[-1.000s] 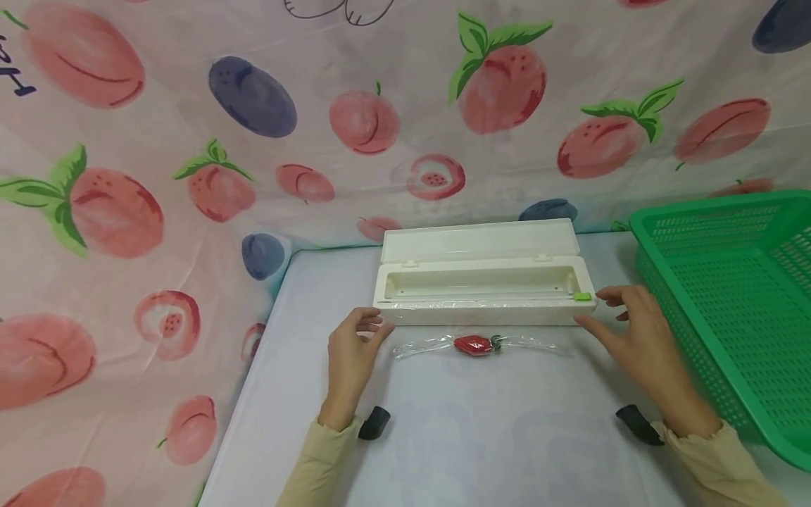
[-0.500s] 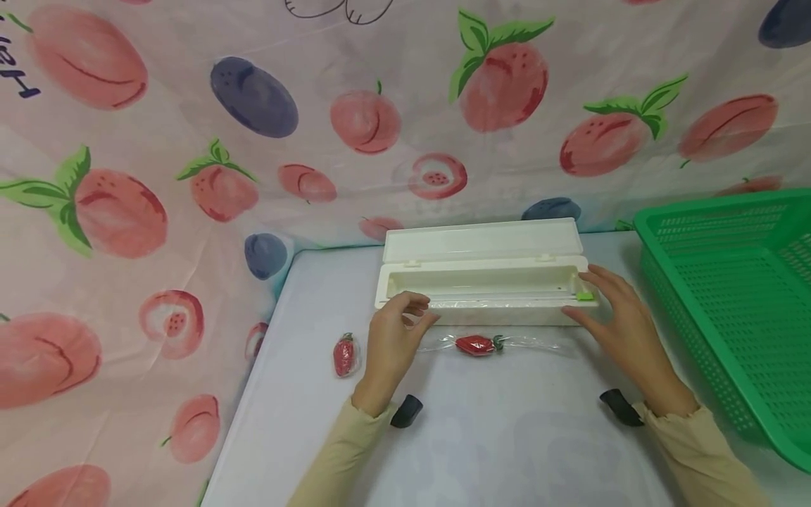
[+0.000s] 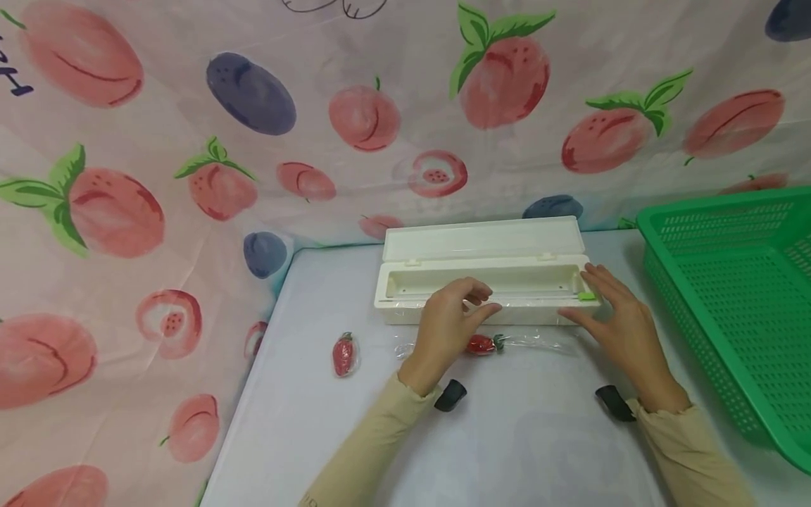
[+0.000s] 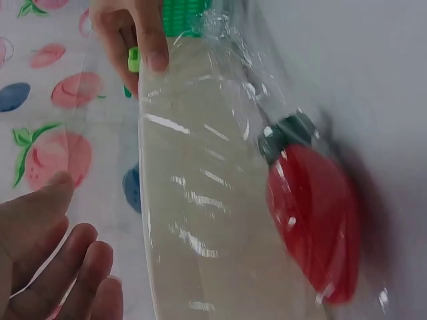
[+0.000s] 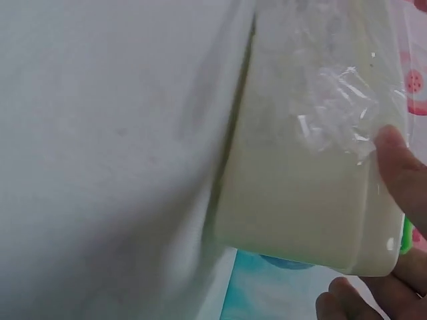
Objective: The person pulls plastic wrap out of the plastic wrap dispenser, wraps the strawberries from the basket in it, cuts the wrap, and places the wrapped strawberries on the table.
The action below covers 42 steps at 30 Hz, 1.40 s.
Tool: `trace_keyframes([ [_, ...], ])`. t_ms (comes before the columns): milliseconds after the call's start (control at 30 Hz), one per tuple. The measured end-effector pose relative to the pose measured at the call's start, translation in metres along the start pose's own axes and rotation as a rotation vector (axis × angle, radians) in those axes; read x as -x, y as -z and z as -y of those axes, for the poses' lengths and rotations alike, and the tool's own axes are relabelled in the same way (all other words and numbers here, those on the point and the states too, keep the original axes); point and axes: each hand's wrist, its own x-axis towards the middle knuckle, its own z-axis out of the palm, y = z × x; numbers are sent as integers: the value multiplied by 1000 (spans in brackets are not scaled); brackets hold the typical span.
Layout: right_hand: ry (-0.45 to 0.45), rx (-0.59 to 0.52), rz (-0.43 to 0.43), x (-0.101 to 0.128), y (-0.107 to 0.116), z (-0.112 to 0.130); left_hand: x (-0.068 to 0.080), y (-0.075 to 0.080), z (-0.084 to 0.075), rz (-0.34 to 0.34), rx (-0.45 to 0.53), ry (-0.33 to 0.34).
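Note:
A white cling film dispenser (image 3: 393, 315) lies with its lid (image 3: 484, 239) raised at the back of the table. My left hand (image 3: 446, 320) hovers over its front middle, fingers loosely bent and holding nothing. At the right end, my right hand (image 3: 630, 327) grips the dispenser, thumb on the front and fingers behind, beside a green slider (image 3: 586, 296). Clear film (image 4: 200, 200) hangs over the dispenser's front. Before it lies a red strawberry (image 4: 313, 213) with a green top, covered by film; my left hand partly hides it in the head view.
Another film-wrapped strawberry (image 3: 344, 355) lies on the table to the left. A green plastic basket (image 3: 703, 331) stands at the right edge. A fruit-print cloth (image 3: 304, 232) hangs behind and to the left of the white table (image 3: 507, 458).
My left hand has slid right from the dispenser's left end to its middle, uncovering the left strawberry. My right hand has shifted slightly left onto the dispenser's right end.

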Motion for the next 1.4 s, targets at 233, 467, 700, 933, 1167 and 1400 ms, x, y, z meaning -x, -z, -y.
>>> trace_keyframes([
  [233, 44, 9, -61, -2, -2, -7, -22, -24, -23, 102, -61, -113],
  [467, 117, 10, -95, -2, -5, -10, -44, -53, -44, 209, -140, -204],
  [700, 128, 15, -90, -3, -5, -9, -55, -73, -58, 248, -221, -241],
  [933, 125, 22, -51, -1, 2, -9, -59, -82, -60, 259, -281, -254],
  [1167, 140, 30, -47, -1, 8, -10, -64, -83, -63, 267, -255, -221],
  [1400, 119, 13, -74, -1, 3, -9, -66, -86, -66, 277, -338, -186],
])
